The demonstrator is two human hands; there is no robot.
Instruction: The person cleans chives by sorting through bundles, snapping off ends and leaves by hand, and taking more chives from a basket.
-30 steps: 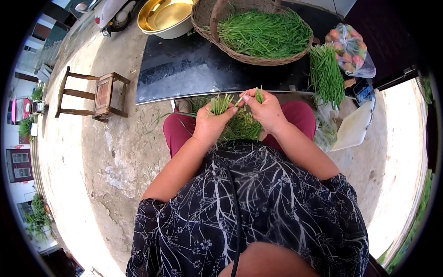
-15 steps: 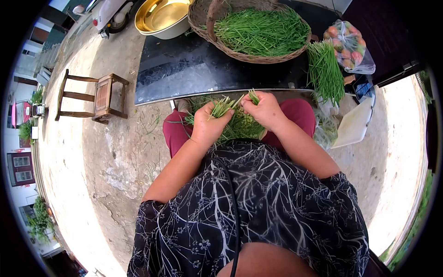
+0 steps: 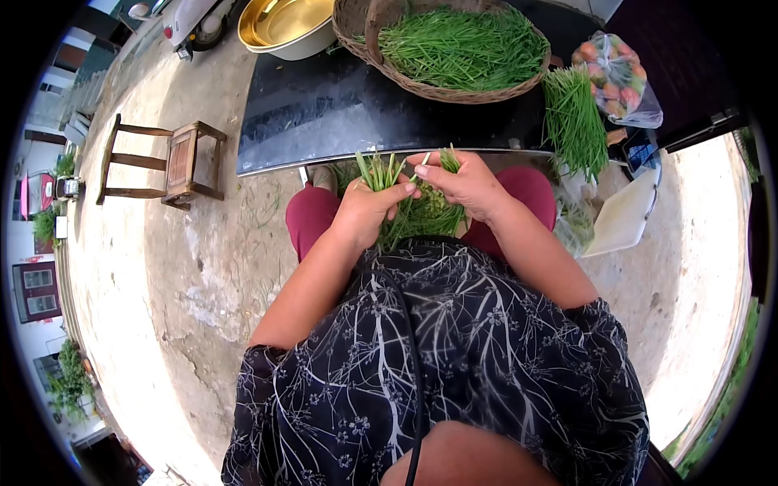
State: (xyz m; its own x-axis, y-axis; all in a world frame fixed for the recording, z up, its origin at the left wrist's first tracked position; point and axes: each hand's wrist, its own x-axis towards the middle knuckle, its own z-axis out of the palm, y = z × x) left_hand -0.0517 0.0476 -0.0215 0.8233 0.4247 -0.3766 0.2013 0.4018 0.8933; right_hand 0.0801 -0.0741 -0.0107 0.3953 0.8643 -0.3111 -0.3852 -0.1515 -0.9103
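Seated at a black table (image 3: 316, 121), a person in a dark patterned top (image 3: 519, 356) works over the lap, both hands almost meeting just short of the table's near edge. The left hand (image 3: 363, 209) is closed around a bunch of green stalks (image 3: 378, 172), cut ends up and loosely fanned, perhaps so that each can be picked out singly. Its thumb reaches across toward the right hand (image 3: 472, 188), where thumb and forefinger are pinched narrow on one pale stalk (image 3: 420, 168). A small tuft of stalks (image 3: 450, 159) rises from the same hand, apparently tucked in the palm to leave the fingertips free; how the lower fingers curl I cannot tell from here. Beneath, between the knees, lies a heap of loose greens (image 3: 438, 212), close under the hands, which would spare any long reach.

On the table, a wicker basket (image 3: 454, 95) holds more cut greens (image 3: 470, 49). Beside it, a long bunch (image 3: 574, 121) hangs over the edge, within the right arm's reach, near a bag of fruit (image 3: 620, 85).
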